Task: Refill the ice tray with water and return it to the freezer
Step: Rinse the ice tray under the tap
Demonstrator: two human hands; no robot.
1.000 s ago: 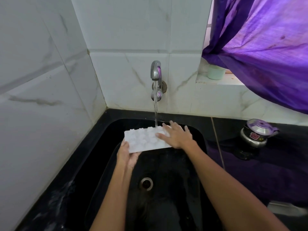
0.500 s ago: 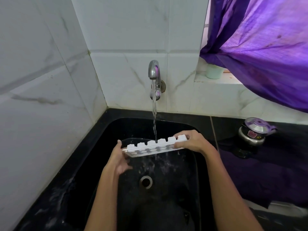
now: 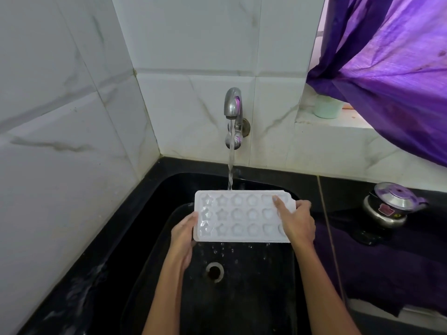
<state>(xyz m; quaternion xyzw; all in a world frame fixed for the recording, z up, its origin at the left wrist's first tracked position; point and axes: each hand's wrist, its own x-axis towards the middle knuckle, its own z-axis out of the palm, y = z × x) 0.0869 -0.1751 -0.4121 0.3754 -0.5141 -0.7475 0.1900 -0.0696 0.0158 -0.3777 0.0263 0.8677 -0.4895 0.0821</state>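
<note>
A white ice tray [image 3: 242, 217] with star and round moulds faces up over the black sink [image 3: 154, 238]. My left hand [image 3: 185, 238] grips its left end. My right hand [image 3: 296, 220] grips its right end, with the thumb lying across the top. A steel tap [image 3: 232, 102] on the tiled wall runs a stream of water [image 3: 231, 163] that falls at the tray's far edge. Drops fall from the tray toward the drain [image 3: 214, 272].
A small steel pot with a lid [image 3: 389, 206] stands on the black counter to the right. A purple curtain [image 3: 396, 68] hangs at the upper right over a ledge with a pale green cup [image 3: 327, 108]. White tiled walls close the left and back.
The tray was upside down under the stream, then on edge; it has been turned so its moulds face up. Both hands shifted to its ends.
</note>
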